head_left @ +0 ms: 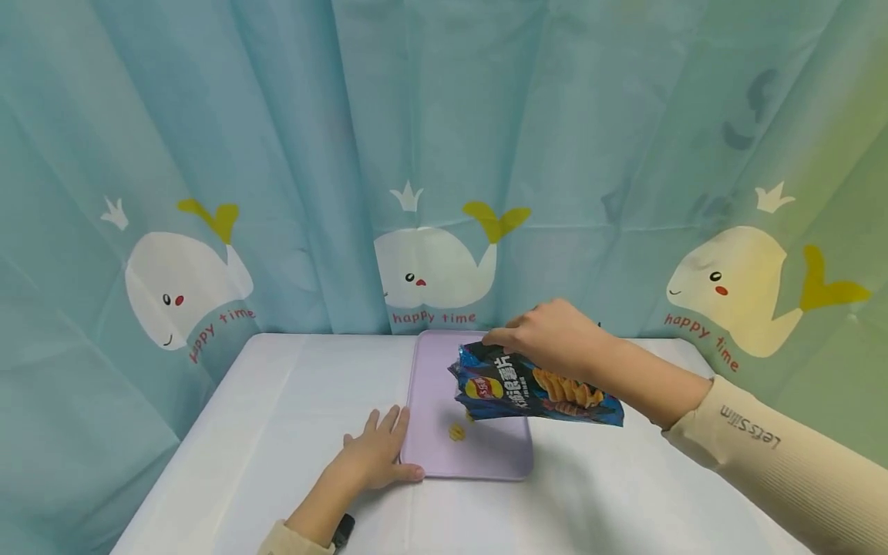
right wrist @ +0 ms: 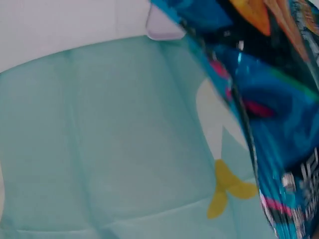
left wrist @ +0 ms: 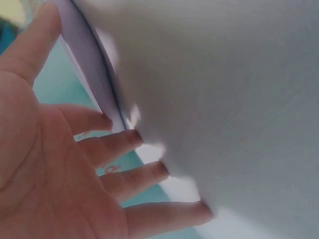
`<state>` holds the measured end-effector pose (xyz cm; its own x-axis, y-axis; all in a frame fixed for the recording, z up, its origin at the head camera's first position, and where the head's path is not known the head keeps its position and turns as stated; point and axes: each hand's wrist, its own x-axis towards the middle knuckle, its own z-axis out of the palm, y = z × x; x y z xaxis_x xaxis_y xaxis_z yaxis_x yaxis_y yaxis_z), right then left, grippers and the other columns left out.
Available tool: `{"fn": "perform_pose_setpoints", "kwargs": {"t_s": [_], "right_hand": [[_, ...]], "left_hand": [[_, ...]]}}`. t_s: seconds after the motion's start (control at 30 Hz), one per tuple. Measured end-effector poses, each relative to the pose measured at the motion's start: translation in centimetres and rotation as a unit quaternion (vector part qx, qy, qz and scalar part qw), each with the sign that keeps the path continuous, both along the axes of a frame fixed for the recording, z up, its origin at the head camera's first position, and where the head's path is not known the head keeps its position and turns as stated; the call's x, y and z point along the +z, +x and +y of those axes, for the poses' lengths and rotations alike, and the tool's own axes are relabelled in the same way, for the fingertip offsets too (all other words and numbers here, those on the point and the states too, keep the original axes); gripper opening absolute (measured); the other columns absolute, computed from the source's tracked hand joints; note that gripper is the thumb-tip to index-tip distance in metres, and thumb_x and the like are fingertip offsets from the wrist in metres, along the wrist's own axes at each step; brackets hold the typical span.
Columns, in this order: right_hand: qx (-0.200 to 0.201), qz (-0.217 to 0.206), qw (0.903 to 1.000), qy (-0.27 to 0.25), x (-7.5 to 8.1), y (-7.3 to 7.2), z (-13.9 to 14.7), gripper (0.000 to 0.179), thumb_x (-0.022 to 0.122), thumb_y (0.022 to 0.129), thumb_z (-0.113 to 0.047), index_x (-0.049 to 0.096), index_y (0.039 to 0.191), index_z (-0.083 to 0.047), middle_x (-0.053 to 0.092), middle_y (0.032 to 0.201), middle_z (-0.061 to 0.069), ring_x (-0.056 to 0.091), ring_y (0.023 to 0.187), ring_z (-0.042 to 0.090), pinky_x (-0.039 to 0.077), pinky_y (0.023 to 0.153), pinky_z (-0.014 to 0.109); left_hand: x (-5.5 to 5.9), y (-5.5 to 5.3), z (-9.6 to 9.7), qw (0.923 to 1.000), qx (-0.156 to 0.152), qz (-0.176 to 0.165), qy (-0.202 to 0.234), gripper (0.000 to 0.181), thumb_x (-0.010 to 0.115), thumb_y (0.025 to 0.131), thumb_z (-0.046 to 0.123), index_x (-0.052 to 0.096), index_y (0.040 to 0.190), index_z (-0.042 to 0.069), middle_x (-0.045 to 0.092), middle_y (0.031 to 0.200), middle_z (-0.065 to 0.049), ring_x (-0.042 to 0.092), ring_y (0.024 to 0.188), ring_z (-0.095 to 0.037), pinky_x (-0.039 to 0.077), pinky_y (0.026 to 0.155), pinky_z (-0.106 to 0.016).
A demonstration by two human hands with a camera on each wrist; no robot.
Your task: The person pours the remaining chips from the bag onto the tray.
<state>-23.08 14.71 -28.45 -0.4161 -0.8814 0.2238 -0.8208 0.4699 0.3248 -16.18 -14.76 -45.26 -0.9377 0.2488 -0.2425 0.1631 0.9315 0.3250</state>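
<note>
My right hand (head_left: pixel 551 335) grips the upper edge of a dark blue chip bag (head_left: pixel 516 389), which hangs tilted over a pale purple tray (head_left: pixel 433 385). The bag's end on the left looks torn, and its printed front faces me. In the right wrist view the shiny blue bag (right wrist: pixel 269 114) fills the right side. A yellow ridged chip (head_left: pixel 456 432) lies on the tray, and part of another shows just under the bag. My left hand (head_left: pixel 378 453) rests at the tray's left edge with its fingers spread; in the left wrist view thumb and fingertips (left wrist: pixel 102 122) touch along the rim.
The tray lies on a white table (head_left: pixel 312 401) that ends at a light blue curtain (head_left: pixel 291 154) printed with whales. A black band (head_left: pixel 343 530) sits at my left wrist. The table's white surface extends on both sides of the tray.
</note>
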Motion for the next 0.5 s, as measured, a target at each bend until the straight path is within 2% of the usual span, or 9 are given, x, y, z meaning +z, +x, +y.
{"fn": "perform_pose_setpoints", "kwargs": {"t_s": [0.2,0.43,0.5], "right_hand": [[-0.015,-0.008,0.9998,-0.012,0.59,0.06,0.32,0.024,0.077,0.087,-0.02,0.074,0.11,-0.027,0.076,0.086,-0.007,0.057,0.051,0.012,0.045,0.043,0.027],[-0.022,-0.02,0.9995,-0.01,0.49,-0.13,0.82,0.025,0.077,0.088,-0.021,0.075,0.112,-0.027,0.077,0.087,-0.007,0.042,0.042,0.008,0.035,0.04,0.021],[-0.027,-0.015,0.9994,-0.016,0.62,-0.1,0.95,0.024,0.077,0.088,-0.021,0.074,0.112,-0.027,0.077,0.088,-0.007,0.043,0.043,0.008,0.036,0.04,0.022]], "left_hand": [[-0.1,-0.01,0.07,1.0,0.002,0.0,0.001,0.104,0.074,0.079,0.06,0.032,0.155,0.004,0.031,0.16,-0.02,0.022,0.146,-0.051,0.024,0.098,-0.083],[-0.39,0.02,0.04,1.0,0.004,0.002,0.003,0.104,0.074,0.078,0.06,0.032,0.155,0.004,0.03,0.161,-0.02,0.022,0.146,-0.051,0.024,0.098,-0.083],[-0.46,0.05,0.03,1.0,0.003,0.0,0.003,0.105,0.074,0.078,0.061,0.032,0.155,0.004,0.029,0.161,-0.02,0.021,0.146,-0.051,0.024,0.098,-0.083]]}}
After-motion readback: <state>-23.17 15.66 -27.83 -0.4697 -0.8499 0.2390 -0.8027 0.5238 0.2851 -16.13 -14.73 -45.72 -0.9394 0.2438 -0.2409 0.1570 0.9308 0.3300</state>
